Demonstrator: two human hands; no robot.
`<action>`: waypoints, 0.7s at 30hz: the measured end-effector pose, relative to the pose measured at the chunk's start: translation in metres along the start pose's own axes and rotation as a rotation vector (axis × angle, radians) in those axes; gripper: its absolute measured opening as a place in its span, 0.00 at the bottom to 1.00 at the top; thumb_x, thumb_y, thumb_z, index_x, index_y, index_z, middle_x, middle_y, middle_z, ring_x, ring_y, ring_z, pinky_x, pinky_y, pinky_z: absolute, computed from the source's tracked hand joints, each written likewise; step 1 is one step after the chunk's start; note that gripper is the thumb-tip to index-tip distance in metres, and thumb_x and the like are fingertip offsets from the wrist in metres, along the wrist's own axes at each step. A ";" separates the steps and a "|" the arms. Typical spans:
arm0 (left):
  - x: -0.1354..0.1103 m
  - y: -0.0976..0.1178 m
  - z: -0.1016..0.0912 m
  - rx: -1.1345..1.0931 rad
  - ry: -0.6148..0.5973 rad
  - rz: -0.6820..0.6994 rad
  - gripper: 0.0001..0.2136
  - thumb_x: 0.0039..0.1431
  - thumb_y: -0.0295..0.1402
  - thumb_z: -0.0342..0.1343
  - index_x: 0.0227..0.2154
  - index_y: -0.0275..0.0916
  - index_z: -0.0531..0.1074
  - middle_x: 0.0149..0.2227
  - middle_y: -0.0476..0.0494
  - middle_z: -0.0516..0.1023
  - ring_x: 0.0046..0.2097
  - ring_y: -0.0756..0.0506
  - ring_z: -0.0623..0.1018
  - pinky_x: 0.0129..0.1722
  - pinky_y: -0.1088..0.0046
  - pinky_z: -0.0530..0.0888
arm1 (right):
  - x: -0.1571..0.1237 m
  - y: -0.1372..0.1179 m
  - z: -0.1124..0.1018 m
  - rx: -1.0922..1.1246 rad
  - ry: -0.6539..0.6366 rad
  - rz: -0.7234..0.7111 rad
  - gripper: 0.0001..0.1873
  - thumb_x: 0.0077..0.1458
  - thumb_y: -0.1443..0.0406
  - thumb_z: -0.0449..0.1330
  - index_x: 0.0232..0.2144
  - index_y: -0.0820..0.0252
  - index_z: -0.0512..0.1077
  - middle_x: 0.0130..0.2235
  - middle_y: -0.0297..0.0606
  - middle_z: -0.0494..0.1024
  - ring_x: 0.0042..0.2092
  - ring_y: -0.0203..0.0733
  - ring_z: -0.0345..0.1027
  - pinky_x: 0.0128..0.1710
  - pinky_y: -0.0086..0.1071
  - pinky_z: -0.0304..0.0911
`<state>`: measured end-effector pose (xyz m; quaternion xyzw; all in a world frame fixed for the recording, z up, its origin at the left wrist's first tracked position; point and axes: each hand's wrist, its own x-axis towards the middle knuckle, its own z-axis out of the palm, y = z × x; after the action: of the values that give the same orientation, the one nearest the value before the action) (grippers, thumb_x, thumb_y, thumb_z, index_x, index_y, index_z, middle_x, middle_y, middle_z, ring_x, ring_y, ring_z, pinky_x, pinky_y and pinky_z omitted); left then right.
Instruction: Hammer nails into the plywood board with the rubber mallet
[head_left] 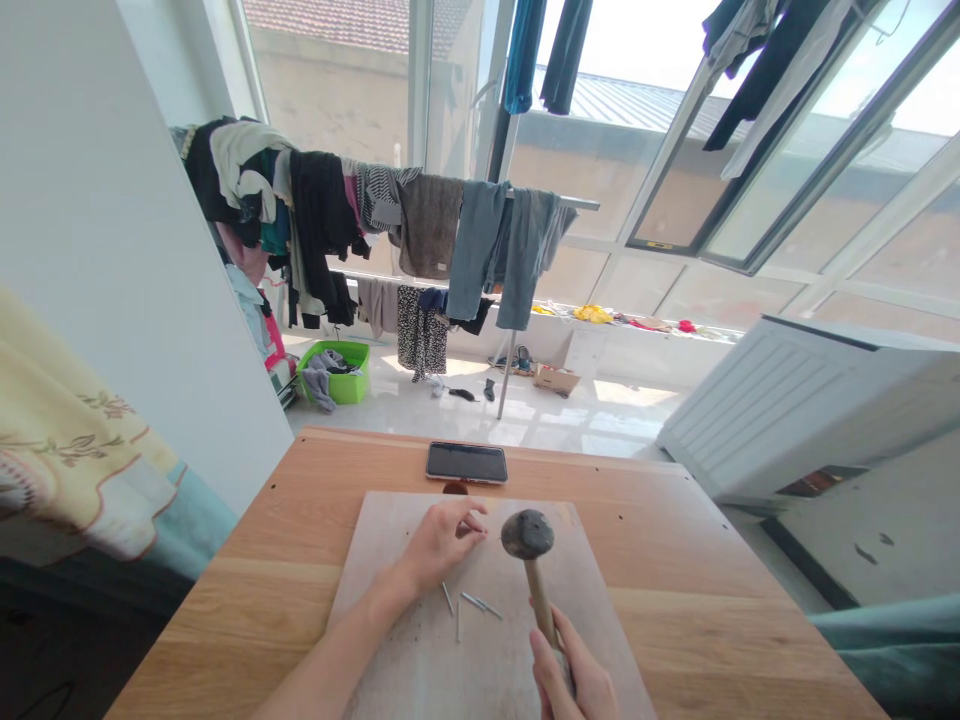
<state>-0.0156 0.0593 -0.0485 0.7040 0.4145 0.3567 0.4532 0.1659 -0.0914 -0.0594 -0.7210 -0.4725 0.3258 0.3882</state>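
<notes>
My right hand is wrapped round the wooden handle of a mallet with a dark, rounded head. That head is raised beside my left hand, a little to its right. The left hand rests over the pale wooden board, its fingers curled with the tips close together. Anything between those fingertips is too small to make out. Several loose nails lie on the board just below the left hand, pointing different ways.
The board lies on a wooden table. A phone lies beyond it, with a dark round spot at the board's far edge. Past the table stand a laundry rack, a green basin and a white cabinet. A curtain hangs at left.
</notes>
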 end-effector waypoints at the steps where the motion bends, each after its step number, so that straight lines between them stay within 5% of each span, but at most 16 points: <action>1: 0.000 0.000 0.000 -0.008 0.000 -0.003 0.12 0.54 0.26 0.58 0.42 0.38 0.74 0.35 0.45 0.84 0.39 0.45 0.82 0.43 0.71 0.76 | 0.002 -0.002 0.002 0.006 -0.005 -0.014 0.50 0.52 0.31 0.46 0.50 0.71 0.75 0.13 0.29 0.66 0.15 0.38 0.65 0.20 0.28 0.63; 10: 0.002 0.001 0.003 -0.096 -0.003 0.028 0.11 0.53 0.26 0.58 0.40 0.38 0.76 0.35 0.45 0.83 0.38 0.46 0.82 0.40 0.72 0.77 | 0.008 -0.026 0.009 0.047 -0.029 -0.051 0.46 0.51 0.32 0.50 0.49 0.66 0.75 0.15 0.29 0.67 0.17 0.37 0.65 0.15 0.25 0.57; 21: 0.002 0.001 0.001 -0.048 0.003 0.012 0.11 0.53 0.26 0.59 0.40 0.39 0.76 0.33 0.47 0.83 0.37 0.46 0.82 0.40 0.72 0.78 | 0.010 -0.019 0.011 0.068 -0.040 -0.038 0.45 0.53 0.34 0.51 0.49 0.69 0.74 0.17 0.29 0.66 0.18 0.36 0.62 0.14 0.25 0.53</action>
<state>-0.0134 0.0607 -0.0477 0.6950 0.4023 0.3703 0.4670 0.1521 -0.0741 -0.0489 -0.6917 -0.4822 0.3486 0.4093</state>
